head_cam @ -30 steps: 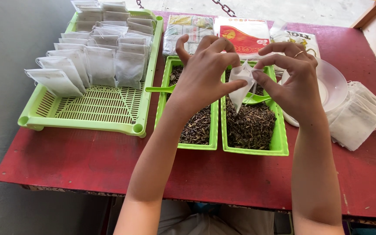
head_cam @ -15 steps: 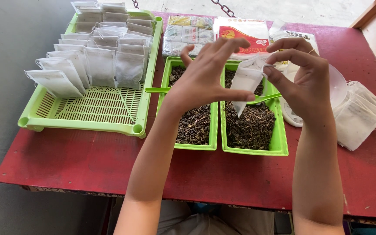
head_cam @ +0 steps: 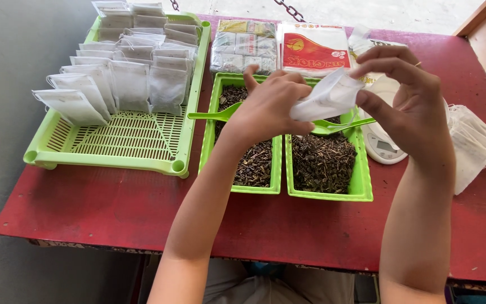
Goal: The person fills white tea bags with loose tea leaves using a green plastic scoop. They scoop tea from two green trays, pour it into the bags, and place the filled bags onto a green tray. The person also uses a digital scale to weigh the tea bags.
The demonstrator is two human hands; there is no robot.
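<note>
Both my hands hold one small white filter bag (head_cam: 328, 97) above two green tubs of dark dried leaves. My left hand (head_cam: 268, 107) grips the bag's lower left end; my right hand (head_cam: 406, 104) pinches its upper right end. The bag lies tilted, almost on its side. Under it are the left tub (head_cam: 208, 141) and the right tub (head_cam: 361, 180), with a green scoop (head_cam: 212, 116) resting in the left one and another green scoop (head_cam: 344, 125) across the right one.
A green slatted tray (head_cam: 113, 141) at the left carries several filled white bags (head_cam: 125, 73). Printed packets (head_cam: 285, 48) lie at the back of the red table (head_cam: 113, 208). A small white scale (head_cam: 381, 143) and a pile of empty white bags (head_cam: 473, 143) sit at the right.
The bag hung upright from both hands over the right tub; now it is turned nearly flat, my left hand has closed round its lower end and my right hand has lifted.
</note>
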